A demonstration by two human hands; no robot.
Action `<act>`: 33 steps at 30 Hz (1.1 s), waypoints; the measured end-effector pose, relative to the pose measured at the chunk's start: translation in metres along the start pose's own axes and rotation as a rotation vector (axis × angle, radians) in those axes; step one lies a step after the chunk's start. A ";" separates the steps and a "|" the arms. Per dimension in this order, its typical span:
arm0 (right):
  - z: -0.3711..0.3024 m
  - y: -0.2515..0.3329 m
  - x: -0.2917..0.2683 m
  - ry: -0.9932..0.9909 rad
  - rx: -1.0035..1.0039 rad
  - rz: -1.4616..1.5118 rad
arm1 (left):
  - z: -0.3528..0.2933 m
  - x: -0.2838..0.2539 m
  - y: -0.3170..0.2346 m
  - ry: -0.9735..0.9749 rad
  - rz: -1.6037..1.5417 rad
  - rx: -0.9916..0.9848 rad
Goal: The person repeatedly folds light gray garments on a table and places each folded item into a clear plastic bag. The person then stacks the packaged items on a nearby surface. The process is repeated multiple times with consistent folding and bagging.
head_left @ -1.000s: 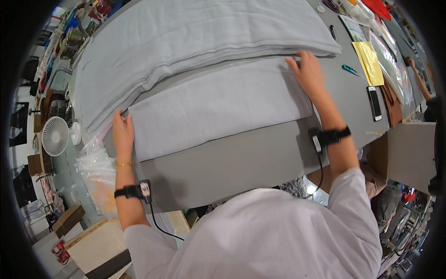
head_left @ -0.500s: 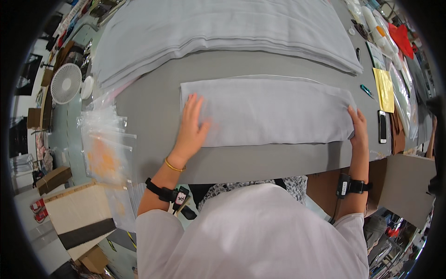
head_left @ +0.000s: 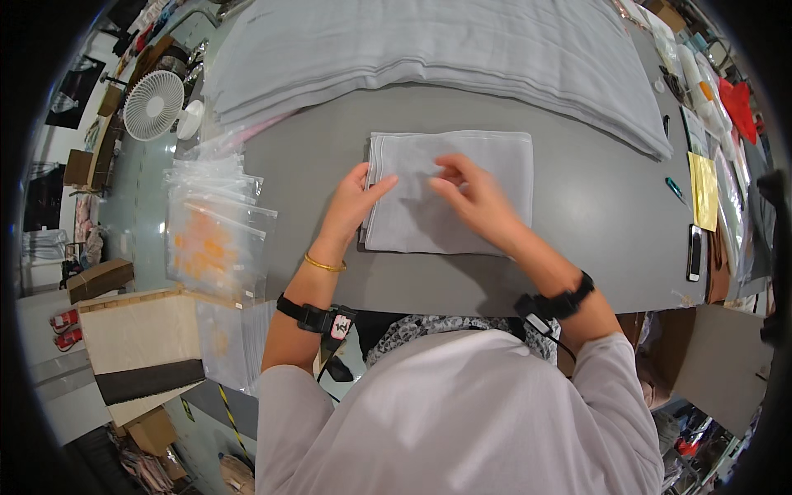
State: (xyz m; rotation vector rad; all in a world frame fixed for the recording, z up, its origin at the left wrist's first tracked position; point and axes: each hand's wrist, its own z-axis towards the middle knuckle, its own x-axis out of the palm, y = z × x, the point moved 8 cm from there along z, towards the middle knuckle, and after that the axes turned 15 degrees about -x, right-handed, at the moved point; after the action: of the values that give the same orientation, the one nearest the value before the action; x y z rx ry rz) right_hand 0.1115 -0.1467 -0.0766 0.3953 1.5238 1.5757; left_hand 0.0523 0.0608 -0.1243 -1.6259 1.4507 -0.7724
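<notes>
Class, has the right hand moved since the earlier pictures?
Yes: the right hand has moved left, away from the smartphone, over the folded grey cloth.

1. The fisheye view looks from my head steeply down over my shirt (head_left: 470, 412).
2. It faces the table (head_left: 305, 165) from close above, my left hand (head_left: 351, 203) and right hand (head_left: 478, 200) near its middle.

Looks like a textile wkshp: grey worktable (head_left: 610, 198) w/ cloth stack (head_left: 445, 45), plastic bags (head_left: 216, 235) & cardboard box (head_left: 101, 280) nearby.
</notes>
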 end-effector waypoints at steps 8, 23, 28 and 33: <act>-0.095 0.037 -0.050 0.061 -0.345 -0.626 | 0.023 -0.017 0.027 -0.076 -0.146 -0.068; -0.110 0.015 -0.025 -0.007 -0.318 -0.864 | -0.029 -0.033 -0.023 -0.576 0.723 0.265; -0.106 0.013 -0.025 -0.008 -0.313 -0.874 | -0.013 -0.051 -0.013 -0.312 0.158 0.031; -0.105 0.025 -0.025 -0.053 -0.367 -0.877 | -0.015 -0.053 -0.020 -0.324 0.271 -0.044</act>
State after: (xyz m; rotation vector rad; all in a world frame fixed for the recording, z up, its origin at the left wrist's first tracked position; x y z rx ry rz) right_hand 0.0383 -0.2294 -0.0660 -0.3995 1.0883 1.0727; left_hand 0.0410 0.1105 -0.0958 -1.4665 1.4187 -0.3090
